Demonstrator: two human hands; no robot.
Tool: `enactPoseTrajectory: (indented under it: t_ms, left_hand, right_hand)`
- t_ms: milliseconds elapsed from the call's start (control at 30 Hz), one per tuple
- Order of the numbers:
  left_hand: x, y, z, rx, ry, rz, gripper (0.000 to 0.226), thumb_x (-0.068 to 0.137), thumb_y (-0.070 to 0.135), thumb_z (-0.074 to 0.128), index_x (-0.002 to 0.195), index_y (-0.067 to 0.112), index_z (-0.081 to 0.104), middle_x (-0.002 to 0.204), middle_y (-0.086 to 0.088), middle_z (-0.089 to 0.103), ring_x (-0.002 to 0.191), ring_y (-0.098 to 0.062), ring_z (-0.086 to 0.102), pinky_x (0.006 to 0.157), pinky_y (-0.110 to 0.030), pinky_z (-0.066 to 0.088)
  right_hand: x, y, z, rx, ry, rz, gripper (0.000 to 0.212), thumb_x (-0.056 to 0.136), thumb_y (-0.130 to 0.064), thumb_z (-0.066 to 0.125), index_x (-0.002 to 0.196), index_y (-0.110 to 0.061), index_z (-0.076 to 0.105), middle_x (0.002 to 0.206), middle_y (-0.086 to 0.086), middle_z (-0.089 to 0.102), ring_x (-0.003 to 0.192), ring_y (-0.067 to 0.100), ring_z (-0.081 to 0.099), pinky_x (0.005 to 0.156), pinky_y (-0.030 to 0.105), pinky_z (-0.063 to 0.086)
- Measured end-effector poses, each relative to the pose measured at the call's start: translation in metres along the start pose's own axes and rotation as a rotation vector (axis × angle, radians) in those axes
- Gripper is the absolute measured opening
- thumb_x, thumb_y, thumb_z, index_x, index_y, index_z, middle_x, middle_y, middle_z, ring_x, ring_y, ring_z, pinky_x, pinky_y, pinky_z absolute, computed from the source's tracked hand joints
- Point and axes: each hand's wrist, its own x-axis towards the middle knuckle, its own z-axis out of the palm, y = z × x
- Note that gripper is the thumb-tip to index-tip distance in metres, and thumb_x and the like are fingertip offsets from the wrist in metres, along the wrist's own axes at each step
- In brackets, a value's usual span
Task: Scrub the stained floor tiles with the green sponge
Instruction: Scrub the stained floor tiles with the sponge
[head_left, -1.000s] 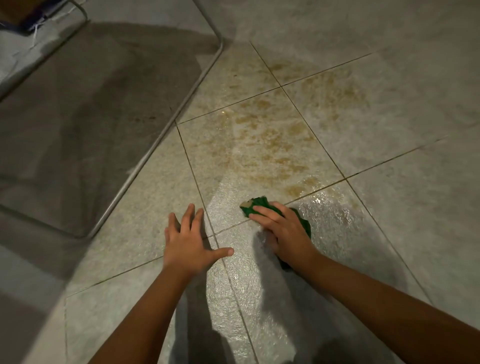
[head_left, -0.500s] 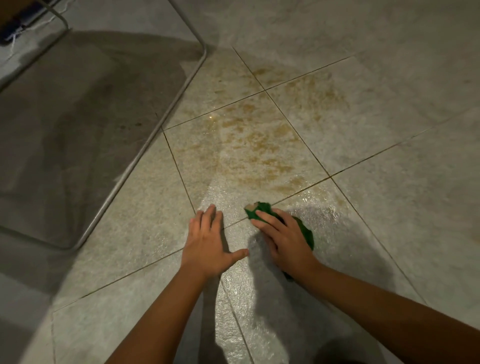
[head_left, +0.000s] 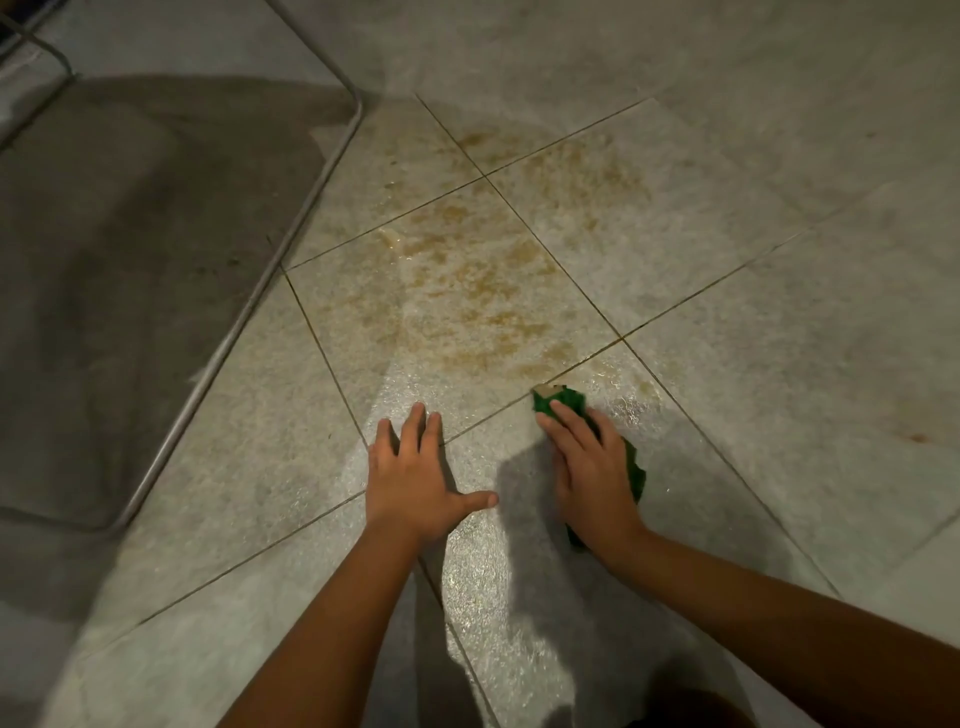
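My right hand (head_left: 589, 475) lies flat on the green sponge (head_left: 563, 400) and presses it against a wet floor tile. The sponge's far tip and right edge stick out from under the fingers. Just beyond the sponge, past a grout line, brown stains (head_left: 467, 306) spread over the neighbouring tiles. My left hand (head_left: 415, 480) rests palm down on the floor to the left of the sponge, fingers spread, holding nothing. The tile (head_left: 519, 597) between and below my hands shines with water.
A metal tube frame (head_left: 270, 270) runs diagonally along the floor on the left, bordering a dark shadowed area (head_left: 130, 260). A second stained tile (head_left: 587, 176) lies farther back. Pale tiles extend to the right.
The sponge and my right hand have slid slightly forward and right, up to the grout line. My left hand has shifted right along the floor, closer to the sponge.
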Motion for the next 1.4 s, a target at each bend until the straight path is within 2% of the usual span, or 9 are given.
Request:
enactPoseTrajectory:
  t_ms: [167,333,533,667,833,1000,1100,1233,1400]
  left_hand:
    - [0.000,-0.001,-0.001,-0.022,0.010,-0.002,0.117,0.065,0.081,0.051,0.151,0.021,-0.002,0.158,0.004,-0.008,0.144,-0.034,-0.010,0.119,-0.044,0.005]
    - [0.000,-0.002,-0.001,-0.039,0.007,0.004,0.118,0.064,0.081,0.051,0.151,0.021,-0.002,0.158,0.005,-0.008,0.144,-0.033,-0.009,0.119,-0.044,0.008]
    - [-0.001,-0.003,0.000,-0.068,0.010,0.005,0.119,0.062,0.081,0.052,0.151,0.022,-0.002,0.158,0.007,-0.007,0.144,-0.032,-0.009,0.119,-0.044,0.012]
    - [-0.001,-0.002,-0.001,-0.062,-0.001,0.003,0.119,0.063,0.081,0.051,0.151,0.022,-0.003,0.158,0.007,-0.008,0.144,-0.032,-0.010,0.119,-0.044,0.011]
    - [-0.005,-0.002,0.001,-0.016,0.040,0.043,0.110,0.070,0.079,0.047,0.151,0.021,0.001,0.158,0.007,-0.004,0.144,-0.032,-0.005,0.118,-0.042,0.012]
    - [0.002,-0.003,0.001,-0.082,0.164,0.065,0.111,0.061,0.091,0.031,0.148,0.022,0.019,0.155,0.007,0.018,0.142,-0.029,0.009,0.116,-0.041,0.019]
    - [0.011,-0.005,-0.002,-0.114,0.163,-0.023,0.115,0.061,0.086,0.046,0.149,0.019,0.017,0.155,-0.001,0.014,0.142,-0.032,0.007,0.115,-0.044,0.019]
    - [0.015,-0.003,-0.003,-0.087,0.136,-0.060,0.116,0.062,0.082,0.052,0.149,0.017,0.013,0.156,-0.003,0.012,0.142,-0.033,0.006,0.116,-0.045,0.016]
    - [0.015,-0.002,-0.005,-0.105,0.144,-0.065,0.116,0.061,0.080,0.054,0.149,0.016,0.015,0.155,-0.002,0.014,0.142,-0.034,0.006,0.117,-0.044,0.016]
  right_hand:
    - [0.017,-0.006,0.007,0.068,-0.117,-0.275,0.040,0.083,-0.015,0.041,0.123,-0.015,0.046,0.124,0.010,0.058,0.115,0.031,0.038,0.093,0.047,0.039]
    - [0.008,0.018,-0.014,0.035,-0.144,-0.196,0.040,0.085,-0.018,0.039,0.122,-0.017,0.053,0.124,0.006,0.058,0.115,0.028,0.040,0.094,0.043,0.035]
    - [-0.001,0.048,-0.039,-0.007,-0.045,0.068,0.042,0.089,-0.022,0.035,0.124,-0.013,0.056,0.128,0.006,0.056,0.117,0.028,0.041,0.100,0.041,0.028]
    - [0.011,0.027,-0.025,-0.059,0.027,0.170,0.037,0.088,-0.017,0.042,0.120,-0.008,0.059,0.123,0.012,0.058,0.113,0.037,0.048,0.097,0.051,0.039]
    - [0.023,0.001,-0.007,-0.083,-0.075,0.044,0.039,0.087,-0.017,0.040,0.118,-0.006,0.060,0.119,0.015,0.060,0.110,0.039,0.052,0.093,0.050,0.044]
    - [0.009,0.017,-0.021,-0.029,-0.184,-0.063,0.040,0.089,-0.022,0.036,0.122,-0.013,0.057,0.126,0.008,0.057,0.116,0.034,0.048,0.100,0.043,0.035]
    - [-0.008,0.033,-0.037,0.022,-0.096,0.093,0.042,0.091,-0.027,0.034,0.123,-0.013,0.057,0.129,0.007,0.055,0.121,0.032,0.043,0.103,0.042,0.028]
    - [-0.005,0.049,-0.045,0.024,0.074,0.283,0.045,0.092,-0.028,0.031,0.124,-0.007,0.055,0.127,0.014,0.054,0.119,0.035,0.044,0.101,0.052,0.034]
    - [0.024,0.042,-0.028,-0.029,0.175,0.326,0.039,0.093,-0.020,0.038,0.116,0.002,0.060,0.117,0.019,0.060,0.109,0.038,0.052,0.097,0.051,0.040]
